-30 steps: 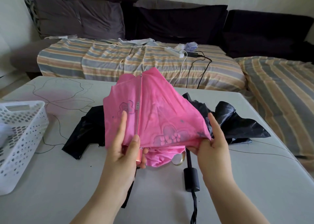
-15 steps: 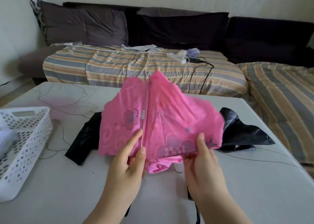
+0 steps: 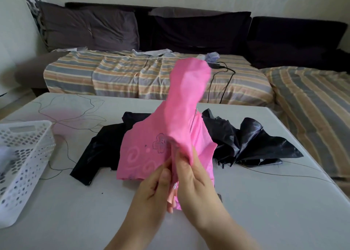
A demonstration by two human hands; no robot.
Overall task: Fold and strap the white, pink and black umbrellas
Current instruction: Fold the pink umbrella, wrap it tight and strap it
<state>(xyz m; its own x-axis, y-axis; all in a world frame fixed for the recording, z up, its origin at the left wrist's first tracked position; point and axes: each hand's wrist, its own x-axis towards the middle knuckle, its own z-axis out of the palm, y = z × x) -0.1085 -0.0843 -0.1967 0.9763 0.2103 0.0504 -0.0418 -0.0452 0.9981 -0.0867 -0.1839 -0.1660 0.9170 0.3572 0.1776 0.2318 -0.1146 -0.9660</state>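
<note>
I hold the pink umbrella (image 3: 176, 128) upright over the table, its flowered canopy partly gathered into a tall fold. My left hand (image 3: 151, 191) grips its lower end near the handle. Close beside it, my right hand (image 3: 193, 185) pinches a pink flap against the shaft. The black umbrella (image 3: 251, 143) lies unfolded and flat on the table behind the pink one, spreading to both sides. In the white basket (image 3: 24, 155) at the left edge, a pale object (image 3: 5, 156) shows only in part.
The grey table (image 3: 265, 202) carries a drawn flower pattern at its far left. Behind it runs a striped sofa (image 3: 132, 77) with dark cushions, a power strip and black cables. The basket stands at the table's left edge.
My right hand moved left to meet my left hand at the shaft. The wide pink panel has been folded over and now stands up narrow. The view shifted slightly down.
</note>
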